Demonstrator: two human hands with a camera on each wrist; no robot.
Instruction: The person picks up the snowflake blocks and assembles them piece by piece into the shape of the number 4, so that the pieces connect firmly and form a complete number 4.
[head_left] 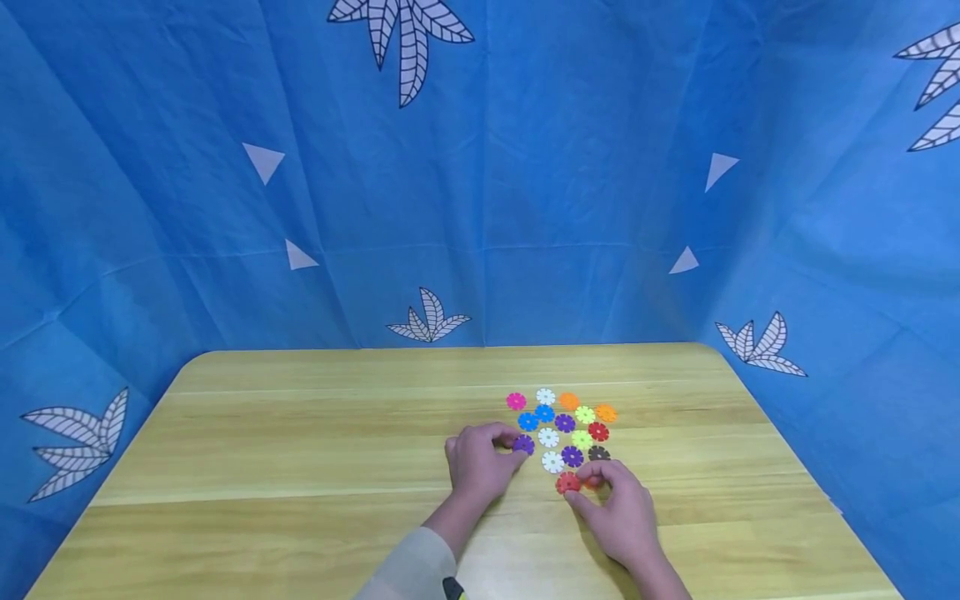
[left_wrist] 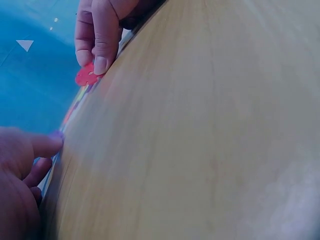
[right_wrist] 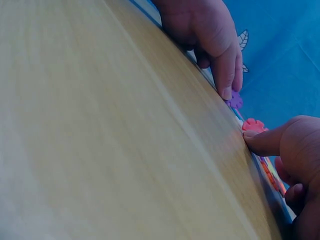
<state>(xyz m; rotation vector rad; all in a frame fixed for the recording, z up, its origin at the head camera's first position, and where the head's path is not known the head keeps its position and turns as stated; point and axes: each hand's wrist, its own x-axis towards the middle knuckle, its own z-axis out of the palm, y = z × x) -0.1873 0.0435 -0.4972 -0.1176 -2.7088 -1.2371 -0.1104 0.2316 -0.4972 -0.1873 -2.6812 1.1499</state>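
Between its thumb and index finger my left hand (head_left: 480,462) pinches a purple notched disc (head_left: 523,445), at the left side of a cluster of flower-shaped discs. My right hand (head_left: 618,508) pinches a red notched disc (head_left: 567,482) at the cluster's near edge. An orange-red disc (head_left: 592,482) lies partly hidden under the right fingers. In the left wrist view the red disc (left_wrist: 87,75) is tilted up from the table at the fingertips. The purple disc (right_wrist: 235,99) likewise stands tilted in the right wrist view.
Several more discs lie flat on the wooden table (head_left: 300,450) beyond the hands, among them a pink disc (head_left: 516,402), a white disc (head_left: 548,437), a black disc (head_left: 598,453) and an orange disc (head_left: 606,413). A blue leaf-patterned cloth (head_left: 480,183) hangs behind the table and at its sides.
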